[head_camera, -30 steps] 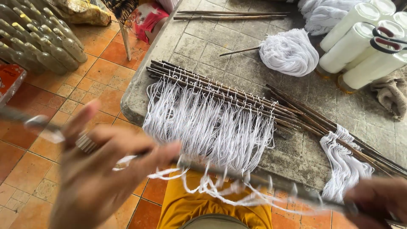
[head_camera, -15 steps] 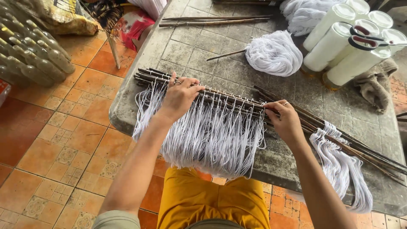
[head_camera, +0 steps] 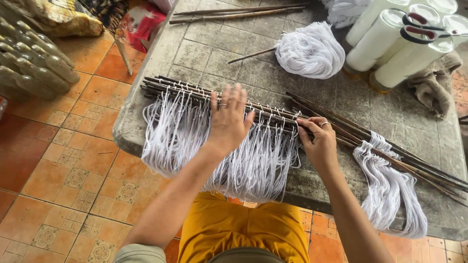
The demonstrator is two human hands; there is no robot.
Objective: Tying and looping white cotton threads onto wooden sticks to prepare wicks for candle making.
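Note:
A row of thin dark sticks (head_camera: 185,90) lies across a grey stone table (head_camera: 341,97), each hung with white string loops (head_camera: 170,136) that drape over the table's front edge. My left hand (head_camera: 228,119) lies flat, fingers spread, on the strings and sticks in the middle of the row. My right hand (head_camera: 319,141) pinches the right end of the stick bundle (head_camera: 304,124) with its fingertips. Further right, a second bundle of sticks (head_camera: 414,163) carries another hank of white string (head_camera: 390,190).
A skein of white string (head_camera: 309,51) and a loose stick (head_camera: 251,55) lie behind the row. White thread cones (head_camera: 375,41) with scissors (head_camera: 429,31) on top stand at the back right, beside a brown cloth (head_camera: 436,83). Bottles (head_camera: 34,58) lie on the tiled floor at the left.
One second ago both hands held a string-hung stick up near the camera. That stick now lies with the row, and my left hand has slid right along it and flattened.

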